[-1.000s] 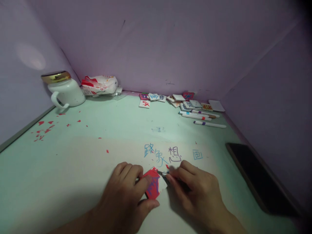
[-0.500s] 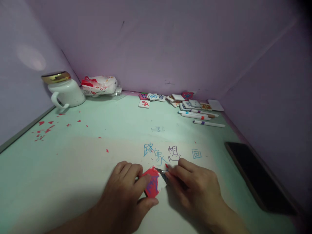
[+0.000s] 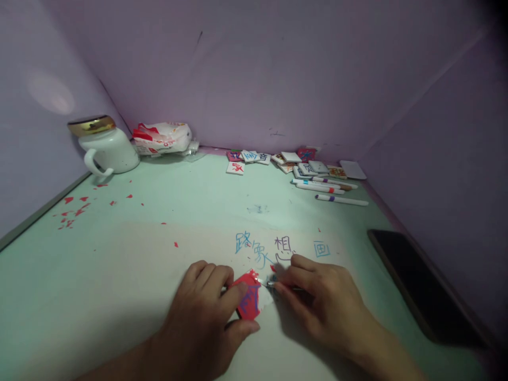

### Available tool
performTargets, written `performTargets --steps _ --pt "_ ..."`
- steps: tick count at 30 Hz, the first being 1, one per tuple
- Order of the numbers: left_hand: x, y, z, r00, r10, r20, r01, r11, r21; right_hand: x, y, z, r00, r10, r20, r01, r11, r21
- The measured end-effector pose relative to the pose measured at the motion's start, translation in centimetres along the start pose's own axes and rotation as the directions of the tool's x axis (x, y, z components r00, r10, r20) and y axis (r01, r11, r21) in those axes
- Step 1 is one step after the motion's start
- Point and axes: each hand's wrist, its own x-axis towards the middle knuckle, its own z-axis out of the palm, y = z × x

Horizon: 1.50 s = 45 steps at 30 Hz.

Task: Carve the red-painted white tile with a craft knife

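Observation:
A small square tile (image 3: 249,306), red with purple lines and white on its right side, lies on the pale sheet. My left hand (image 3: 208,307) grips it from the left, thumb along its near edge and forefinger on its face. Between the thumb and fingers of my right hand (image 3: 321,301) is a slim metal craft knife (image 3: 270,284). Its tip meets the boundary of red and white near the tile's far right edge; most of the handle is hidden in the hand. A red scrap (image 3: 272,268) lies by the right fingers.
Blue and purple characters (image 3: 283,244) mark the sheet. Red scraps (image 3: 75,211) are scattered at left. A white mug (image 3: 113,153) with a gold lid and a packet (image 3: 162,138) stand at the back left. Several tiles (image 3: 251,156), markers (image 3: 341,200) and a dark phone (image 3: 420,280) lie beyond and right.
My right hand has shifted slightly, and the knife has turned to a flatter angle with its tip lower on the tile. My left hand keeps its hold.

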Motion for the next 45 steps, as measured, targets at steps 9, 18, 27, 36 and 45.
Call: performTargets --steps 9,18,27,36,45 --pt "-0.3 -0.2 0.4 1.0 0.0 -0.008 0.0 0.999 -0.037 -0.7 0.6 1.4 0.986 0.089 -0.138 -0.063 0.981 0.183" --pt "-0.3 -0.1 0.4 1.0 -0.009 0.003 0.009 0.999 -0.048 -0.2 -0.5 2.5 0.96 0.07 -0.269 -0.065 0.997 0.029" --pt "-0.2 -0.2 0.4 1.0 -0.008 0.001 0.008 0.998 -0.055 0.2 -0.6 1.0 0.992 -0.018 -0.123 0.013 0.999 -0.04" --pt "-0.1 -0.1 0.2 1.0 -0.01 0.014 0.011 0.998 -0.056 -0.1 -0.3 1.9 0.965 0.083 -0.248 -0.064 0.994 0.084" --pt "-0.1 0.0 0.2 1.0 -0.011 0.022 0.012 0.998 -0.063 0.4 -0.5 2.2 0.974 0.08 -0.213 -0.078 0.997 0.016"
